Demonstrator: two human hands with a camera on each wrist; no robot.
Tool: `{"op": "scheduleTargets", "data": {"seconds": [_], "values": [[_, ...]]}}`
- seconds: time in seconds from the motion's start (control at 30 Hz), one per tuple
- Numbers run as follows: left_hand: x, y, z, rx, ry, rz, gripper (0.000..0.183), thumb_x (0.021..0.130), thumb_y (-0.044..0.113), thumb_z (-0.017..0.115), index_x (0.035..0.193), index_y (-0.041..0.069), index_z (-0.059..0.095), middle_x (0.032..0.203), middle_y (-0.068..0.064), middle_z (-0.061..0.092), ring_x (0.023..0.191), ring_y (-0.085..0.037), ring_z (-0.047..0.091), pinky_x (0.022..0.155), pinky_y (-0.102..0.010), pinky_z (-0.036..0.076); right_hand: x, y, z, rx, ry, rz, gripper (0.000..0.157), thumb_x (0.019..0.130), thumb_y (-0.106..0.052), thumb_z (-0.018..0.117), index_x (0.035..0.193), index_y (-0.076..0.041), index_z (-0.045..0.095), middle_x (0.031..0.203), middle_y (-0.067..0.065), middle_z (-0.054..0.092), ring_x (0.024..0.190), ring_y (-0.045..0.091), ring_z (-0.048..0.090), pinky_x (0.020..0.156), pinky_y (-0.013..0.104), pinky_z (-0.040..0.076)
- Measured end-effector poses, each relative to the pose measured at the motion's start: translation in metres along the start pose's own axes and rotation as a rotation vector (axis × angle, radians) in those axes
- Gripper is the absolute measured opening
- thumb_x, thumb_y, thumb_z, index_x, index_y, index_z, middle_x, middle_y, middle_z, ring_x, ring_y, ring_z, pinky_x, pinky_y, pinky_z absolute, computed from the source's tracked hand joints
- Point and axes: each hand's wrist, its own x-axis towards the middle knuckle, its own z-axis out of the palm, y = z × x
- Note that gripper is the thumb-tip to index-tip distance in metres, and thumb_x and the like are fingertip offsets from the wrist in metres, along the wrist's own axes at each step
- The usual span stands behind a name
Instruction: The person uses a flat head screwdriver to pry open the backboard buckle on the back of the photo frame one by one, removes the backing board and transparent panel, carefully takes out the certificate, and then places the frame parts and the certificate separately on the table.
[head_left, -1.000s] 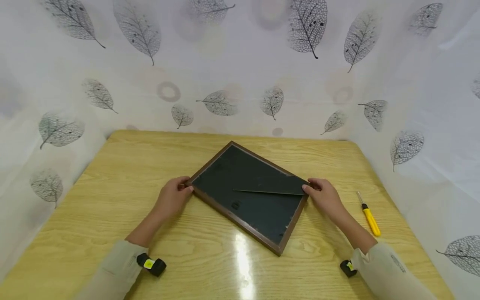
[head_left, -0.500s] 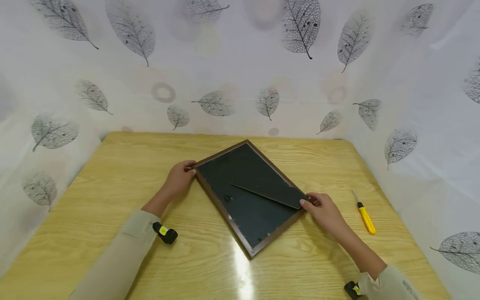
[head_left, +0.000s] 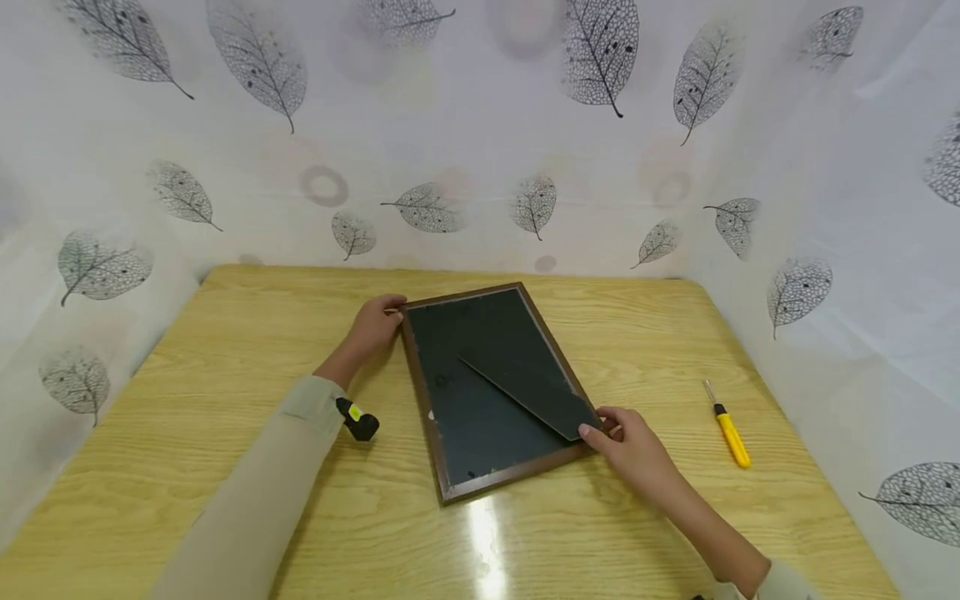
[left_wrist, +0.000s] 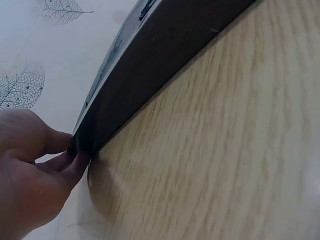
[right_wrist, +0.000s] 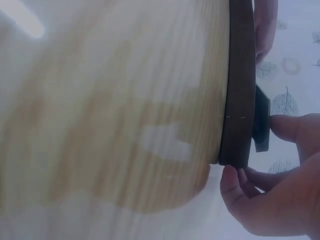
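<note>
A brown-edged picture frame [head_left: 459,437] lies with its black back facing up, a little turned on the table. Its black stand flap [head_left: 536,396] is raised slightly off the back near the right corner. My left hand [head_left: 375,327] pinches the far left corner of the frame, with the thumb on the near side in the left wrist view. At the near right corner, my right hand [head_left: 633,448] holds the frame's edge. Its thumb presses on the wide end of the flap, while the fingers [right_wrist: 231,185] reach under the corner in the right wrist view.
A yellow-handled screwdriver [head_left: 732,435] lies to the right of my right hand, tip pointing away. The wooden table [head_left: 247,375] ends at the back against a white leaf-patterned curtain [head_left: 465,133]. A bright light reflection shows near the table's front.
The frame has turned clockwise as seen from above. My left hand has moved away and to the right with its corner; my right hand has come nearer and slightly left with its own.
</note>
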Motion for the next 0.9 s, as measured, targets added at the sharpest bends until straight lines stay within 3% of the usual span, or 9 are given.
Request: {"op": "scheduleTargets", "data": {"seconds": [0.17,0.3,0.4,0.73,0.9], "values": [[0.004,0.002,0.002,-0.019,0.034,-0.023,0.044,0.104,0.003,0.041,0.148,-0.005,0.045,0.151,-0.025,0.046,0.141,-0.039,0.043,0.114,-0.05,0.04,-0.005,-0.008,0.004,0.018,-0.024,0.026,0.072,0.095,-0.052,0.064,0.144,-0.001,0.049,0.122,0.012,0.057,0.105,0.024,0.059,0.078,0.034,0.052],[-0.006,0.005,0.007,-0.012,0.068,-0.028,0.048,0.103,0.005,0.042,0.15,-0.004,0.04,0.152,-0.027,0.044,0.14,-0.041,0.044,0.113,-0.051,0.041,-0.005,-0.013,0.003,0.006,-0.034,0.006,0.072,0.095,-0.052,0.064,0.145,-0.002,0.048,0.124,0.013,0.058,0.106,0.024,0.06,0.078,0.036,0.053],[-0.025,0.008,0.013,-0.021,0.061,-0.032,0.051,0.104,0.008,0.044,0.153,-0.003,0.037,0.153,-0.026,0.043,0.139,-0.042,0.046,0.111,-0.052,0.043,0.0,-0.015,0.0,-0.001,-0.046,-0.024,0.07,0.096,-0.05,0.064,0.146,-0.002,0.048,0.126,0.014,0.059,0.107,0.025,0.061,0.079,0.036,0.054],[-0.111,0.013,0.035,-0.041,-0.045,-0.028,0.055,0.105,0.017,0.052,0.153,-0.005,0.036,0.152,-0.024,0.045,0.131,-0.04,0.054,0.102,-0.05,0.051,0.026,-0.013,-0.005,0.107,-0.133,-0.084,0.069,0.099,-0.037,0.065,0.15,0.003,0.041,0.136,0.022,0.054,0.105,0.026,0.061,0.075,0.033,0.054],[-0.132,0.014,0.041,-0.039,-0.062,-0.023,0.059,0.103,0.018,0.057,0.153,-0.006,0.035,0.15,-0.025,0.046,0.124,-0.037,0.058,0.091,-0.046,0.054,0.03,-0.01,-0.002,0.105,-0.129,-0.069,0.07,0.098,-0.039,0.066,0.15,0.001,0.042,0.135,0.02,0.054,0.108,0.027,0.058,0.074,0.033,0.053]]}}
